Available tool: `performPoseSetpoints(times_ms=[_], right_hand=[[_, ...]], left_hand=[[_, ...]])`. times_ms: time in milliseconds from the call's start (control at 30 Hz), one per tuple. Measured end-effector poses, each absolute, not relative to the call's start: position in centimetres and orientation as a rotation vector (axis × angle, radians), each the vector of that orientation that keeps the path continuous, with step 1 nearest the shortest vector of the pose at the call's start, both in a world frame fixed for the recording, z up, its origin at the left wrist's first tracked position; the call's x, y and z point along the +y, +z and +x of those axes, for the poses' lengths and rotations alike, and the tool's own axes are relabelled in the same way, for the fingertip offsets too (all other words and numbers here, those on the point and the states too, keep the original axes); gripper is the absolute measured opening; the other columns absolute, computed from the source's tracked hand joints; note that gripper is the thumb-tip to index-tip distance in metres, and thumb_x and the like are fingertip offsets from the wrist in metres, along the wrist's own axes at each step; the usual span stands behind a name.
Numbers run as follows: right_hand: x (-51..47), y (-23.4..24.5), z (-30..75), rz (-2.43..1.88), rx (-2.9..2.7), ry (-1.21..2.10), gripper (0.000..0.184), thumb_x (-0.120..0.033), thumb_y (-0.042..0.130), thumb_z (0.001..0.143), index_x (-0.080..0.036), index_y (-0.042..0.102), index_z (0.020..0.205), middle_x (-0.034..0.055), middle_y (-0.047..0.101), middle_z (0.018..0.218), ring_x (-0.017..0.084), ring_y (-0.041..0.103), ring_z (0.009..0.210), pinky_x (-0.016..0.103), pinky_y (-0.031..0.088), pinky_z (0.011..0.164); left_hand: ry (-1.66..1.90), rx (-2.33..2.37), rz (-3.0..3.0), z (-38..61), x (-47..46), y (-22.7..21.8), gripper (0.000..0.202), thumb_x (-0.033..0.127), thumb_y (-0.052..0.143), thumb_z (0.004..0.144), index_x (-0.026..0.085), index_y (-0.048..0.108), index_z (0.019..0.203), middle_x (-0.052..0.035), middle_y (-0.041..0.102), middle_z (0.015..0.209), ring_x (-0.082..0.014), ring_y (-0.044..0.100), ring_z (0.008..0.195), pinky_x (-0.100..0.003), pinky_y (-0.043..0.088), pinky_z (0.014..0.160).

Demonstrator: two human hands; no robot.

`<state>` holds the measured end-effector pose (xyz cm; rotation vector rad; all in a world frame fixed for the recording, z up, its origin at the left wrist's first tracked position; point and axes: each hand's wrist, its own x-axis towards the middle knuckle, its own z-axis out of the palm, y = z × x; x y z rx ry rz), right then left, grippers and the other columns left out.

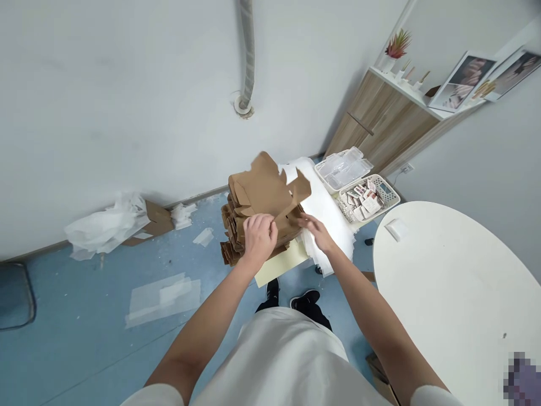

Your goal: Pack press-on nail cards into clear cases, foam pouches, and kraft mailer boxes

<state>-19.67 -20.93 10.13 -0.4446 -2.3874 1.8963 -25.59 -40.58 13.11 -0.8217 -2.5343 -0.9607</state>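
A stack of flat brown cardboard cut-outs [236,225] lies on a pale yellow surface [279,265] in front of me. The top brown sheet [264,186] is lifted and tilted up off the stack. My left hand [258,237] is closed, pinching the near edge of that top sheet. My right hand [316,231] has its fingers on the sheet's right near edge, beside a pile of white tissue paper [327,211].
A white round table [448,282] stands at my right. Behind the stack sit a white basket of small packets [368,200] and a clear plastic box [343,168]. White paper scraps [105,225] and a brown box litter the blue floor at left. A wooden cabinet [389,124] stands by the wall.
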Motion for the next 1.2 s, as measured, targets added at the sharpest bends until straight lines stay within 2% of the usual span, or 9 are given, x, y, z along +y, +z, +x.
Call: performPoseSetpoints(times_ms=[67, 133, 433, 533, 667, 767, 867, 1033, 1200], right_hand=[[-20.6, 11.3, -20.3, -0.441, -2.295, 1.908, 0.069, -0.066, 0.033, 0.075, -0.018, 0.044, 0.123, 0.0109, 0.058, 0.113, 0.023, 0.057, 0.097, 0.042, 0.04, 0.089], [-20.4, 12.3, -20.7, -0.529, -2.332, 1.778, 0.066, -0.062, 0.039, 0.076, -0.018, 0.041, 0.125, 0.0103, 0.059, 0.111, 0.022, 0.058, 0.094, 0.038, 0.043, 0.084], [-18.9, 13.1, -18.8, -0.644, -2.741, 0.739, 0.043, -0.033, 0.035, 0.084, -0.016, 0.045, 0.123, 0.0095, 0.066, 0.078, 0.023, 0.059, 0.07, 0.033, 0.041, 0.067], [-17.3, 13.4, -17.0, -0.736, -2.563, 0.769, 0.035, -0.03, 0.034, 0.084, -0.017, 0.056, 0.106, 0.007, 0.065, 0.076, 0.018, 0.056, 0.065, 0.029, 0.04, 0.063], [-14.7, 13.8, -13.1, -1.015, -2.103, 1.009, 0.03, -0.036, 0.036, 0.082, -0.015, 0.058, 0.077, 0.0008, 0.056, 0.058, 0.012, 0.048, 0.053, 0.025, 0.036, 0.052], [-12.5, 13.9, -9.1, -1.11, -1.789, 1.208, 0.029, -0.041, 0.041, 0.08, -0.016, 0.052, 0.07, -0.0027, 0.049, 0.053, 0.01, 0.045, 0.049, 0.022, 0.035, 0.047], [-10.3, 13.8, -4.6, -1.167, -1.534, 1.285, 0.029, -0.044, 0.046, 0.076, -0.016, 0.05, 0.07, -0.0033, 0.05, 0.055, 0.009, 0.046, 0.051, 0.022, 0.037, 0.047], [-6.7, 12.6, 3.8, -1.261, -1.272, 1.171, 0.031, -0.045, 0.047, 0.074, -0.015, 0.053, 0.074, 0.0012, 0.057, 0.066, 0.01, 0.051, 0.058, 0.024, 0.041, 0.053], [-3.5, 9.5, 12.2, -1.433, -1.179, 1.054, 0.035, -0.048, 0.043, 0.076, -0.014, 0.052, 0.078, 0.0056, 0.061, 0.074, 0.015, 0.055, 0.067, 0.026, 0.043, 0.057]], left_hand=[[-0.884, -2.516, -0.995, -25.1, -40.5, 12.8, 0.016, 0.017, 0.041, 0.081, 0.019, 0.057, 0.085, -0.005, 0.063, 0.088, -0.0187, 0.053, 0.091, -0.037, 0.031, 0.087], [-0.828, -2.496, -1.13, -24.3, -40.3, 12.1, 0.018, 0.017, 0.041, 0.082, 0.019, 0.058, 0.088, -0.0051, 0.064, 0.09, -0.019, 0.053, 0.092, -0.038, 0.028, 0.089], [-0.816, -2.435, -1.384, -22.0, -37.9, 10.6, 0.023, 0.018, 0.041, 0.083, 0.021, 0.06, 0.096, -0.0052, 0.065, 0.092, -0.0183, 0.053, 0.091, -0.041, 0.024, 0.093], [-0.891, -2.444, -1.369, -21.0, -36.8, 10.9, 0.026, 0.031, 0.045, 0.082, 0.022, 0.058, 0.102, -0.008, 0.061, 0.104, -0.0229, 0.05, 0.102, -0.047, 0.015, 0.098], [-1.109, -2.529, -1.031, -19.1, -35.1, 10.9, 0.066, 0.054, 0.055, 0.068, 0.02, 0.043, 0.123, -0.0152, 0.034, 0.134, -0.0351, 0.027, 0.123, -0.055, 0.006, 0.099], [-1.431, -2.652, -0.762, -17.3, -32.7, 9.9, 0.087, 0.055, 0.057, 0.067, 0.019, 0.018, 0.135, -0.0163, 0.011, 0.142, -0.0343, 0.017, 0.128, -0.054, 0.013, 0.1], [-1.905, -2.763, -0.657, -15.1, -29.3, 8.4, 0.092, 0.051, 0.059, 0.068, 0.022, 0.004, 0.137, -0.0155, 0.003, 0.143, -0.0285, 0.027, 0.126, -0.043, 0.029, 0.098], [-2.495, -3.015, -0.472, -10.5, -22.9, 6.6, 0.07, 0.045, 0.059, 0.07, 0.022, 0.028, 0.128, -0.0143, 0.041, 0.127, -0.0226, 0.055, 0.1, -0.035, 0.048, 0.077], [-2.627, -2.999, -0.736, -5.9, -16.9, 5.5, 0.031, 0.033, 0.056, 0.072, 0.016, 0.053, 0.098, -0.0095, 0.061, 0.103, -0.0189, 0.061, 0.085, -0.032, 0.049, 0.07]])
